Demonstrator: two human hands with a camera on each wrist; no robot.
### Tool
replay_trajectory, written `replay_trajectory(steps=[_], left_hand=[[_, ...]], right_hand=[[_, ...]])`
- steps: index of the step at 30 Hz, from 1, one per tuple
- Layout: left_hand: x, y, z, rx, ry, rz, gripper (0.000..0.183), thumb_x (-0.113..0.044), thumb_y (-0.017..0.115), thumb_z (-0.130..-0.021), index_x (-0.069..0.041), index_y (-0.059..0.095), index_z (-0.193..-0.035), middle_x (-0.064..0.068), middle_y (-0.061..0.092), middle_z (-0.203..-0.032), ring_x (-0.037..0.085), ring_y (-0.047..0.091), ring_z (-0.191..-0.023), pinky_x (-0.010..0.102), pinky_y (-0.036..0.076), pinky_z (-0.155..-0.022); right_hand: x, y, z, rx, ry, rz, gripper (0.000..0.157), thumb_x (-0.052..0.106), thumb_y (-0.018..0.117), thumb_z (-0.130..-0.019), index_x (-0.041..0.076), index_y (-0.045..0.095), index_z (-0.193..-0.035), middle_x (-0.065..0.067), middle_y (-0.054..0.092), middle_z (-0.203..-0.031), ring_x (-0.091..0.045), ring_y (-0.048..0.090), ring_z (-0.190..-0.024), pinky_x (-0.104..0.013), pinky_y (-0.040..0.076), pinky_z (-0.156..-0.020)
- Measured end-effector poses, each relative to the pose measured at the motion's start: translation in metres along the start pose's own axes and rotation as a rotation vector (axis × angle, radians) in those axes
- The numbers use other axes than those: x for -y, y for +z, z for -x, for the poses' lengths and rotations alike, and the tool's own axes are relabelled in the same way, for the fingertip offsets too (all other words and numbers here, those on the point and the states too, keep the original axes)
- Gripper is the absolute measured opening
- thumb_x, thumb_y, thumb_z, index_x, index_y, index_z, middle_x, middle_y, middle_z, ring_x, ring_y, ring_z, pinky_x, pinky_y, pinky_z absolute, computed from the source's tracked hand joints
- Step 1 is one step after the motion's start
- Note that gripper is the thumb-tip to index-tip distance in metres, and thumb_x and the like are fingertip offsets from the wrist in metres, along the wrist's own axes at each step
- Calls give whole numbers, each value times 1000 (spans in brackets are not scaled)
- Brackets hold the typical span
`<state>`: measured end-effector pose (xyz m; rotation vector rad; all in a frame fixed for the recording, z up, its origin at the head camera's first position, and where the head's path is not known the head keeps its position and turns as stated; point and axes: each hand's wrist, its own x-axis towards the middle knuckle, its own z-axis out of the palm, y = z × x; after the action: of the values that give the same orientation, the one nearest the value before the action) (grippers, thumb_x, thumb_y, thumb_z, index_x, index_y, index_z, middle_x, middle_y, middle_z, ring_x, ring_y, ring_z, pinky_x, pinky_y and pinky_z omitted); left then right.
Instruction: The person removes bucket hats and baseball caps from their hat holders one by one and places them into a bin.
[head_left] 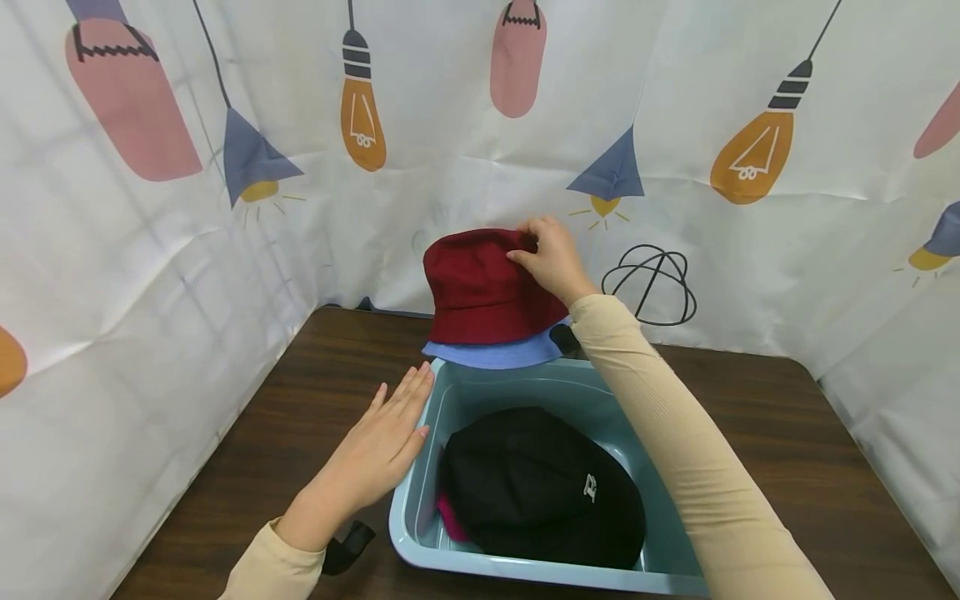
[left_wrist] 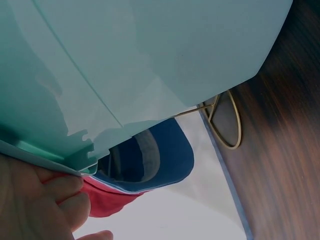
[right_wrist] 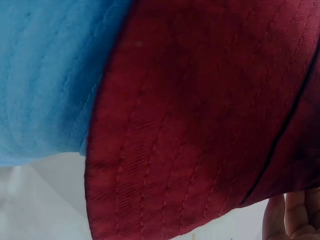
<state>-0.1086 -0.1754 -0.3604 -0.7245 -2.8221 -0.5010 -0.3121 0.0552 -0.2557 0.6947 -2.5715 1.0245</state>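
Note:
My right hand (head_left: 553, 260) pinches the top right of a dark red bucket hat (head_left: 480, 287) behind the tub. Under its brim shows the brim of a light blue bucket hat (head_left: 498, 354), which fills the left of the right wrist view as blue cloth (right_wrist: 45, 75). With fingers straight, my left hand (head_left: 382, 446) touches the left rim of a blue plastic tub (head_left: 401, 512). Inside lies a black cap (head_left: 536, 492) with a small white emblem, over a bit of magenta cloth (head_left: 452, 521). What supports the red and blue hats is hidden.
A black wire frame (head_left: 663, 275) stands at the back, right of the hats. The tub sits on a dark wooden table (head_left: 765, 433). White printed cloth (head_left: 465, 183) hangs closely behind the table and along its sides.

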Motion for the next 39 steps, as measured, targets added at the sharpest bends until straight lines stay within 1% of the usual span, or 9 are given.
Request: replay_trajectory(steps=[6, 12, 16, 19, 24, 29, 31, 33, 39], left_hand=[[-1, 0, 0, 0, 4, 3, 61, -24, 46, -98, 2, 22, -148, 13, 19, -155, 30, 16, -142, 60, 17, -108], [-2, -1, 0, 2, -1, 6, 62, -24, 46, -97, 2, 23, -148, 13, 19, -154, 31, 17, -141, 59, 16, -108], [-2, -1, 0, 6, -3, 7, 62, -25, 46, -97, 2, 23, -148, 13, 19, -155, 31, 16, -142, 59, 15, -108], [-2, -1, 0, 10, -8, 8, 62, -25, 46, -98, 2, 22, -148, 13, 18, -155, 30, 15, -142, 59, 15, -109], [-2, -1, 0, 13, -11, 7, 61, -25, 45, -98, 2, 22, -148, 12, 18, -155, 28, 14, -142, 59, 14, -109], [-1, -2, 1, 10, -12, 7, 61, -24, 46, -98, 2, 22, -148, 12, 18, -155, 29, 14, -142, 59, 14, -109], [-1, -2, 1, 8, -13, 7, 61, -23, 46, -98, 2, 22, -148, 13, 19, -155, 29, 14, -142, 60, 15, -108], [-1, -2, 1, 8, -14, 8, 61, -23, 46, -98, 2, 22, -148, 13, 19, -155, 29, 14, -142, 60, 15, -108], [-2, -2, 0, 12, -18, 14, 62, -24, 46, -98, 2, 22, -148, 13, 18, -155, 29, 14, -142, 59, 14, -109]], right_hand=[[3, -1, 2, -46, 10, -38, 21, 9, 66, -88, -5, 64, -104, -19, 56, -101, -29, 49, -95, -38, 40, -84], [10, -6, 3, -104, 24, -115, 20, 8, 64, -90, -7, 61, -104, -20, 57, -108, -29, 51, -103, -36, 42, -89], [14, -11, 3, -145, 23, -183, 20, 8, 63, -90, -6, 60, -104, -19, 58, -107, -28, 53, -102, -35, 43, -89], [16, -17, 5, -167, 23, -259, 19, 9, 63, -91, -5, 60, -103, -16, 59, -104, -25, 55, -100, -30, 44, -87], [14, -28, 10, -166, 21, -372, 18, 11, 59, -93, -3, 57, -104, -11, 58, -97, -18, 53, -88, -24, 42, -77], [8, -37, 15, -133, 27, -437, 15, 11, 55, -95, -1, 53, -103, -4, 52, -94, -13, 49, -86, -24, 39, -76], [6, -39, 17, -105, 33, -436, 16, 12, 57, -94, -1, 52, -102, -3, 51, -94, -14, 49, -87, -25, 38, -76], [4, -41, 19, -73, 42, -404, 20, 15, 62, -92, 0, 53, -101, -5, 54, -92, -16, 51, -86, -26, 40, -75], [1, -46, 19, 58, 52, -216, 37, 27, 80, -76, 6, 65, -103, -7, 66, -94, -18, 59, -82, -30, 46, -73]])
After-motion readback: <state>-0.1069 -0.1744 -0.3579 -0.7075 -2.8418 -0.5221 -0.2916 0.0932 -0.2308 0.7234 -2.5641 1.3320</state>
